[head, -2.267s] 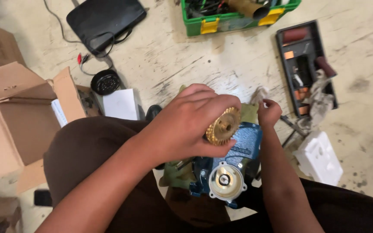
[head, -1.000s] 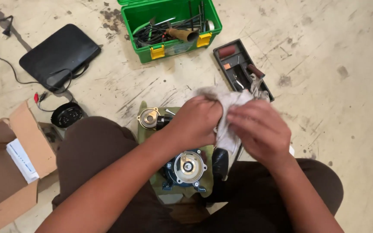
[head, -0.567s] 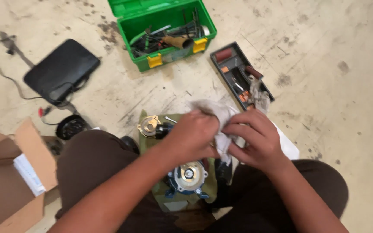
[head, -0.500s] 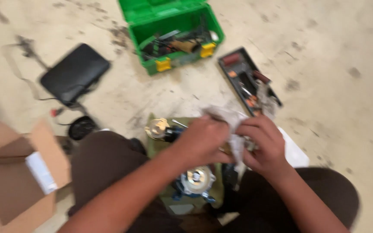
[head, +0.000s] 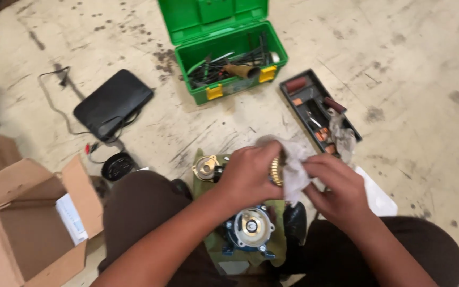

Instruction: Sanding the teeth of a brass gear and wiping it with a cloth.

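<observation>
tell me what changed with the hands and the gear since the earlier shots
Earlier the left hand held the toothed brass gear bare, and the right hand was off at the side. Since then the right hand has taken up a crumpled grey-white rag and pressed it against the gear. The blue round-faced motor housing stays between the knees, and the open green plastic toolbox stays on the floor.

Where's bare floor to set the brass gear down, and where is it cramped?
Bare floor lies between the green toolbox and the hands, between the black pouch and the toolbox, and widely right of the black tray. It is crowded around the blue motor on the lap, and between the cardboard box and the left knee.
</observation>
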